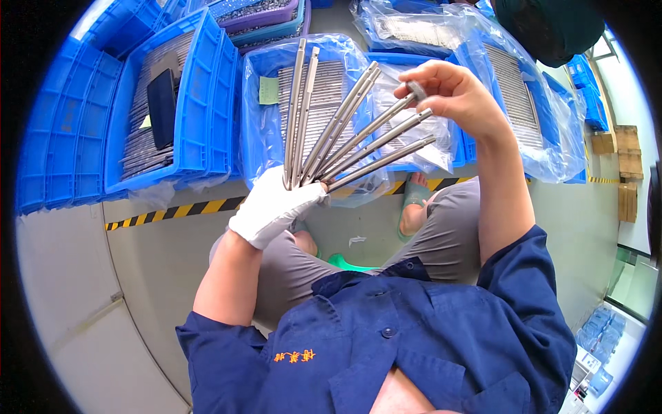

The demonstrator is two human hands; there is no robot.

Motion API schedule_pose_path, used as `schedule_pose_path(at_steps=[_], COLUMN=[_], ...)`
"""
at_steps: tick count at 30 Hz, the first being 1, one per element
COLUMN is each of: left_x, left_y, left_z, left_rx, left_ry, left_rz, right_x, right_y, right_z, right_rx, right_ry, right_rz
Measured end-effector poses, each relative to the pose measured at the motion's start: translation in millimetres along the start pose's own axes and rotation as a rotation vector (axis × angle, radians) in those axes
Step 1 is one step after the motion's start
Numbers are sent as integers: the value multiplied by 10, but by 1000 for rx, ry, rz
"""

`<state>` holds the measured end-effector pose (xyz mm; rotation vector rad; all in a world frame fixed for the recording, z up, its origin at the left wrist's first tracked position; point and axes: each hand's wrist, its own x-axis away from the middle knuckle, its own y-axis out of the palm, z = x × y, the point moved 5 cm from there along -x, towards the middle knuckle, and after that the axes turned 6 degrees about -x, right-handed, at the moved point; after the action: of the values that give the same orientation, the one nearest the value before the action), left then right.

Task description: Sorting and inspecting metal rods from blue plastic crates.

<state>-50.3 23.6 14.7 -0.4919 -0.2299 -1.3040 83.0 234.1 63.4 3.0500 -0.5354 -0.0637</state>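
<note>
My left hand (276,212), in a white glove, is closed round the lower ends of several steel shafts (339,123), which fan out upward and to the right. Holes or slots show near the upper ends of the shafts. My bare right hand (460,98) pinches a small round grey metal piece with a ridged edge (416,90) between thumb and fingers. That piece is at the tip of one shaft; whether it is fitted on or only touching I cannot tell. Behind the fan stands a plastic-lined blue crate (254,148) with rows of similar shafts.
On the left, a tilted blue crate (207,103) holds shafts with a dark phone (161,109) on top. At the right is another lined crate of shafts (512,90). Trays of small parts (258,19) stand farther back. A person in dark clothing (545,27) is at the upper right.
</note>
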Motion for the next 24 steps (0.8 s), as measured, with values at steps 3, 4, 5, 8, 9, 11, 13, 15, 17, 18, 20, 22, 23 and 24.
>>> schedule_pose_path(at_steps=[3, 4, 5, 8, 9, 11, 13, 15, 17, 18, 20, 22, 23, 24], left_x=[32, 46, 62, 65, 54, 6, -11, 6, -32, -37, -26, 0, -6, -10], left_y=[39, 44, 45, 38, 46, 28, 22, 0, 0, -8, -35, -23, -14, 6], left_z=[-11, -21, -34, -14, -17, 8, 8, -23, -113, -107, -57, -17, -12, -4], left_rx=[108, 132, 159, 229, 228, 265, 270, 247, 277, 280, 282, 306, 350, 393], left_ry=[-41, -71, -102, -97, -94, 16, -10, -46, 10, 65, 122, 9, 8, 6], left_rz=[-95, -103, -103, -95, -88, 1, 21, 102, 152, 193, 229, 113, 66, 17], right_x=[-26, -51, -59, -49, -43, -30, -33, -38, -47, -49, -11, 45, 58, 56], right_y=[25, 75, 121, 98, 95, 88, 102, 126, 129, 123, 63, -145, -195, -202], right_z=[28, 59, 86, 96, 94, 104, 119, 141, 157, 168, 105, 6, -58, -60], right_rx=[-3, -35, -41, -97, -89, -46, -46, -54, -29, -4, 67, 7, -64, -66], right_ry=[-13, -24, -17, -4, -4, -4, 26, 70, 87, 106, 100, 8, -45, -49], right_rz=[-73, -104, -111, -67, -56, -49, -21, 12, 31, 51, 75, 139, 159, 180])
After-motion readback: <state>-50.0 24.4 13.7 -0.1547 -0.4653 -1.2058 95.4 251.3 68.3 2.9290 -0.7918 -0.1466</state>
